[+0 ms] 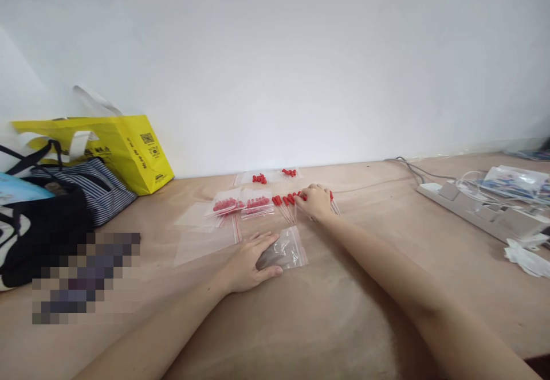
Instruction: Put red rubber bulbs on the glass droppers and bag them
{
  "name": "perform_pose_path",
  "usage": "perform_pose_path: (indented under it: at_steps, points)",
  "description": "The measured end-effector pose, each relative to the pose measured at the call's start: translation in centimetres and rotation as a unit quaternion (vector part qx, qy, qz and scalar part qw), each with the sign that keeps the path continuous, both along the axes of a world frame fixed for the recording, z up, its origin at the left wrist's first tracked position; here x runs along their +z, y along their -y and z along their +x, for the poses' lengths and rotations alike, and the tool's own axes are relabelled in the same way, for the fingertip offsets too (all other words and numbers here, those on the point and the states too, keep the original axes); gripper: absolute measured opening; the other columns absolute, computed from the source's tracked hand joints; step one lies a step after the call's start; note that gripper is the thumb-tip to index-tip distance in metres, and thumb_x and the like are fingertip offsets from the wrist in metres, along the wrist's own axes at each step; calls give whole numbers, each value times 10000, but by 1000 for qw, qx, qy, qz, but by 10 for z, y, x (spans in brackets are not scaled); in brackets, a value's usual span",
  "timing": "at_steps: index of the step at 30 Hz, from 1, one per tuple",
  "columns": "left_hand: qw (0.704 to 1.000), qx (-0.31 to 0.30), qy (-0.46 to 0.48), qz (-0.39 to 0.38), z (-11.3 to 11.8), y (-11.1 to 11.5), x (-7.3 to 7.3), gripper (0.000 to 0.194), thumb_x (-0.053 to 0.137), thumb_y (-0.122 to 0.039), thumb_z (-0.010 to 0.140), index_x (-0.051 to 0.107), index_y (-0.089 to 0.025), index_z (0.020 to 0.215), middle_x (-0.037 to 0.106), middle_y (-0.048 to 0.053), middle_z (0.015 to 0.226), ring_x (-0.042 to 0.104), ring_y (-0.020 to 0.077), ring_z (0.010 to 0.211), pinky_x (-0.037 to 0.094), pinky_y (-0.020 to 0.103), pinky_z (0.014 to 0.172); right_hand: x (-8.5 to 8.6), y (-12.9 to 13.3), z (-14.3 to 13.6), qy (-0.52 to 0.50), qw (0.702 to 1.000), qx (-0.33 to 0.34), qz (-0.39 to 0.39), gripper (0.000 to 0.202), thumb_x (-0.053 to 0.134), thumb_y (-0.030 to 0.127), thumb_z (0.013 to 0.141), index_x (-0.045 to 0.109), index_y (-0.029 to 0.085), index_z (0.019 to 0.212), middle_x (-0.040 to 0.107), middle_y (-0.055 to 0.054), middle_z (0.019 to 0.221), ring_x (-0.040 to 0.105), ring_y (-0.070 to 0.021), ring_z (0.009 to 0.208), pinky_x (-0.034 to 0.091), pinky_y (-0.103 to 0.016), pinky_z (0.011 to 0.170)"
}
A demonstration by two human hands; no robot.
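My left hand [253, 261] lies flat with fingers spread, its fingertips and thumb on a clear zip-lock bag [292, 248]. Farther out, my right hand [317, 202] reaches down over a row of red-tipped sticks [285, 200], its fingers bent and closed among the red ends. Thin pale stems run from the red ends toward me, and the hand hides part of the row. Left of that row are two stacks of small clear bags with red pieces inside, the nearer-left stack [225, 204] and the right stack [258, 205].
Flat clear bags [201, 245] lie at left. Loose red pieces [259, 179] rest on bags by the wall. A yellow bag [129, 151], striped pouch [101, 188] and black bag [51, 231] stand left. On the right are a power strip [464, 211], cables and crumpled tissue [527, 258].
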State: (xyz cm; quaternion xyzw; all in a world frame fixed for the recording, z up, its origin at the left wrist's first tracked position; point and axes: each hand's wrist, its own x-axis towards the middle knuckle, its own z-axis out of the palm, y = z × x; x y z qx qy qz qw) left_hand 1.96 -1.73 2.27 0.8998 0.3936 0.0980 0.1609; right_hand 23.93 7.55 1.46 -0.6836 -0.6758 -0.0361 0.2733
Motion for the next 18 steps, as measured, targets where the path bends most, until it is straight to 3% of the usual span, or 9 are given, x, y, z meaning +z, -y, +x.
perform_pose_path:
  at_steps: [4,11,15,18]
  points:
    - [1000,-5,-4,5,-1,-1,-3,655,458,-548,766,321,-191,1298,361,78,1347,284,246,1252,217,442,1028,3,-13,-23,46,996,-66,-37,381,478,422,744,663,107,854,586,-175,962,461,-301,968,273,-421,812]
    - [1000,-16,-2,8,-2,-3,-5,668,456,-554,767,330,-161,1293,364,93,1343,283,247,1252,201,435,1037,4,-20,-29,-20,991,-94,-93,239,514,264,713,654,89,796,626,-187,874,513,-318,942,250,-452,832]
    - [1000,-16,9,4,-2,-1,-4,662,462,-555,762,343,-172,1288,365,87,1343,291,261,1246,208,448,1032,11,-20,-26,-85,988,-89,-94,207,527,265,702,639,98,755,633,-178,853,544,-311,892,293,-440,808]
    - [1000,-15,17,4,-1,-1,-4,646,470,-547,762,348,-190,1286,371,74,1341,298,262,1242,219,447,1028,17,-13,-16,-156,983,-44,-84,242,485,323,745,602,121,684,635,-124,746,577,-252,793,372,-346,709]
